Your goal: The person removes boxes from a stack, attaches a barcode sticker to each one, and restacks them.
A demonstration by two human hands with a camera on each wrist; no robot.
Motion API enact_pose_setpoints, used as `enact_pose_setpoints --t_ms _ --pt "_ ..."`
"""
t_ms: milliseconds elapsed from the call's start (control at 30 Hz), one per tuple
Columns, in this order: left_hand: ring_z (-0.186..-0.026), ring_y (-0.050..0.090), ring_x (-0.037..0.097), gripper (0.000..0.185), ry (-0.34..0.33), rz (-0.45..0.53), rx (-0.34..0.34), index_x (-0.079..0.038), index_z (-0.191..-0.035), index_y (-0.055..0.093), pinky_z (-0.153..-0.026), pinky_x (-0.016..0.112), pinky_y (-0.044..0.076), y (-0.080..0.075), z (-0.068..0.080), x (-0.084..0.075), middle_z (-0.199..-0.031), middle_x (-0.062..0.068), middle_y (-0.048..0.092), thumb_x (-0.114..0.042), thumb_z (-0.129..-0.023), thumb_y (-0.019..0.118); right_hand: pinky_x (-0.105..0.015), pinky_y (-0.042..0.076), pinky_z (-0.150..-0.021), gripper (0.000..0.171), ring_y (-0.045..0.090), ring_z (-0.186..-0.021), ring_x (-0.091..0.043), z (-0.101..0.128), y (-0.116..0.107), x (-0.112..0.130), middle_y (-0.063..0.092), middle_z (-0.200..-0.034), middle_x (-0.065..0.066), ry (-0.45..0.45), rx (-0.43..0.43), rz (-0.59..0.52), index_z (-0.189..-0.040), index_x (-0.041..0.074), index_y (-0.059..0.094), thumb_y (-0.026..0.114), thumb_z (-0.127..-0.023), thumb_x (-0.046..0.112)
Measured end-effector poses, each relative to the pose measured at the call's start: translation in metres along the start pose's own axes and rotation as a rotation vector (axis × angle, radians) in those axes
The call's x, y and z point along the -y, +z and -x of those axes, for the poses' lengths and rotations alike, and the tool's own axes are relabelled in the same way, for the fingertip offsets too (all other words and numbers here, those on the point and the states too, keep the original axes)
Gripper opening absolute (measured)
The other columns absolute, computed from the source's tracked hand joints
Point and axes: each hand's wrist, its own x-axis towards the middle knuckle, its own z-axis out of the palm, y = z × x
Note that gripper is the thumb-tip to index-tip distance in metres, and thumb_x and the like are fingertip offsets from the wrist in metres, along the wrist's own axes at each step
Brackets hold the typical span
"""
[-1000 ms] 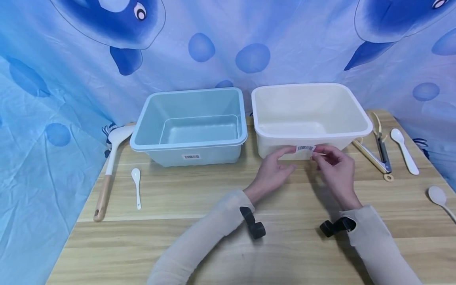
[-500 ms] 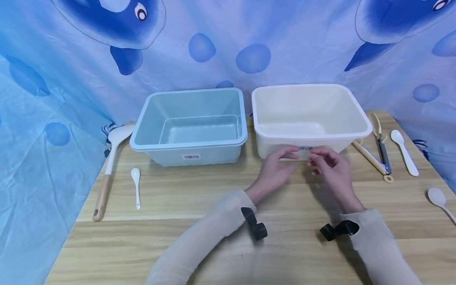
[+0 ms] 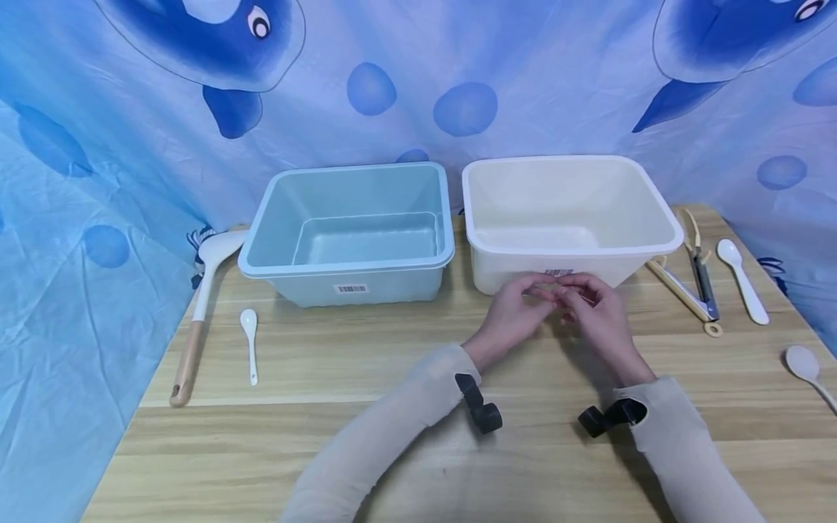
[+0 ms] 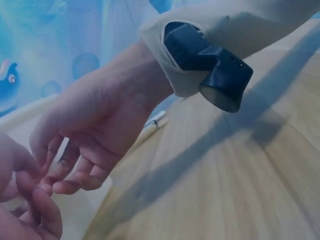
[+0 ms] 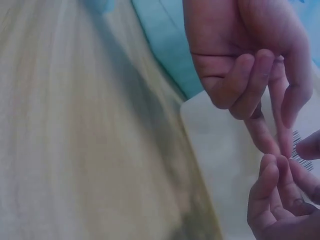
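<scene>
A white plastic bin (image 3: 487,272) stands at the back right, with a barcode label (image 3: 559,272) on its front wall. Just before that wall my left hand (image 3: 513,312) and right hand (image 3: 603,319) meet at the fingertips. Index and middle fingers of the left are extended, its thumb apart from them in the right wrist view. A thin white strip (image 4: 62,149) shows between the right hand's fingers in the left wrist view, and its ends are hidden. Left of the white bin stands a light blue bin (image 3: 294,287) carrying its own barcode label (image 3: 351,288).
On the left lie a wooden-handled ladle (image 3: 203,290) and a small white spoon (image 3: 251,341). At right are a peeler-like tool (image 3: 683,290), a dark-handled tool (image 3: 702,280), a white spoon (image 3: 745,283) and another spoon (image 3: 803,363). A blue curtain (image 3: 556,65) hangs close behind the bins.
Both hands have let go of the label, which stays on the white bin's front. They have moved toward each other and slightly down, and their fingertips now meet.
</scene>
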Motion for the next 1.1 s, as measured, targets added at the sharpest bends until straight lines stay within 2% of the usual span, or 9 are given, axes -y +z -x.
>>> enact_pose_setpoints --t_ms 167,233,500,600,700,800,933,1000,1100 --pt "-0.089 0.064 0.009 0.035 0.047 0.006 -0.008 -0.012 -0.121 0.065 -0.072 0.016 0.05 -0.003 -0.001 -0.005 -0.101 0.005 0.07 -0.004 -0.087 0.066 -0.019 0.054 -0.057 0.015 0.064 -0.072 -0.002 -0.002 0.001 0.008 0.068 -0.088 0.01 -0.049 -0.021 -0.114 -0.108 0.001 0.061 0.057 -0.094 0.006" --pt "-0.09 0.064 0.009 0.035 0.038 -0.001 -0.013 -0.012 -0.121 0.065 -0.074 0.015 0.049 -0.003 -0.001 -0.006 -0.101 0.004 0.071 -0.006 -0.087 0.067 -0.019 0.054 -0.057 0.014 0.064 -0.072 -0.002 -0.002 0.002 0.009 0.068 -0.086 0.011 -0.047 -0.017 -0.13 -0.107 0.0 0.061 0.057 -0.094 0.004" --pt "-0.092 0.062 0.006 0.036 0.01 -0.039 -0.012 -0.015 -0.122 0.065 -0.074 0.016 0.049 -0.005 -0.002 -0.004 -0.106 0.002 0.07 -0.011 -0.087 0.07 -0.018 0.056 -0.061 0.029 0.063 -0.075 0.002 -0.003 0.006 0.006 0.065 -0.089 0.018 -0.026 -0.01 0.005 -0.119 -0.009 0.054 0.054 -0.096 0.007" --pt "-0.094 0.064 0.01 0.039 0.016 -0.072 -0.003 -0.016 -0.124 0.063 -0.074 0.016 0.048 -0.007 0.0 -0.005 -0.104 0.001 0.07 -0.011 -0.087 0.069 -0.018 0.055 -0.062 0.027 0.062 -0.076 0.002 -0.001 0.007 0.008 0.063 -0.09 0.017 -0.043 -0.006 0.037 -0.118 -0.009 0.055 0.054 -0.095 0.006" --pt "-0.093 0.065 0.014 0.041 0.029 -0.097 0.001 -0.017 -0.127 0.06 -0.072 0.017 0.049 -0.014 0.008 -0.007 -0.106 0.002 0.069 -0.01 -0.087 0.068 -0.02 0.055 -0.062 0.023 0.062 -0.077 0.0 0.005 0.008 0.016 0.063 -0.09 0.015 -0.078 0.026 0.071 -0.113 -0.008 0.059 0.055 -0.095 0.006" --pt "-0.079 0.066 0.013 0.043 0.049 -0.083 0.009 -0.018 -0.13 0.057 -0.066 0.019 0.051 -0.026 0.021 -0.013 -0.109 0.003 0.066 -0.01 -0.088 0.066 -0.022 0.055 -0.061 0.018 0.063 -0.075 -0.005 0.013 0.012 0.032 0.065 -0.089 0.007 -0.151 0.075 0.112 -0.105 -0.006 0.063 0.057 -0.095 0.007" --pt "-0.055 0.058 0.01 0.042 0.084 -0.014 0.044 -0.017 -0.129 0.057 -0.051 0.022 0.049 -0.051 0.04 -0.027 -0.108 0.004 0.064 -0.007 -0.089 0.065 -0.022 0.053 -0.056 0.013 0.063 -0.069 -0.008 0.024 0.014 0.06 0.069 -0.086 -0.006 -0.287 0.126 0.189 -0.103 -0.001 0.066 0.059 -0.095 0.006" --pt "-0.055 0.057 0.01 0.041 0.131 0.004 0.046 -0.013 -0.128 0.056 -0.049 0.022 0.048 -0.069 0.048 -0.038 -0.104 0.008 0.064 -0.002 -0.089 0.063 -0.02 0.051 -0.053 0.011 0.063 -0.065 -0.005 0.027 0.011 0.073 0.07 -0.085 -0.009 -0.375 0.101 0.252 -0.102 0.001 0.067 0.061 -0.093 0.004" --pt "-0.065 0.06 0.013 0.039 0.231 -0.023 -0.017 -0.007 -0.123 0.058 -0.055 0.021 0.05 -0.103 0.055 -0.056 -0.098 0.013 0.065 0.003 -0.086 0.061 -0.014 0.048 -0.051 0.01 0.06 -0.06 0.0 0.025 -0.002 0.09 0.07 -0.08 0.0 -0.47 -0.017 0.349 -0.099 0.002 0.068 0.065 -0.09 0.004"
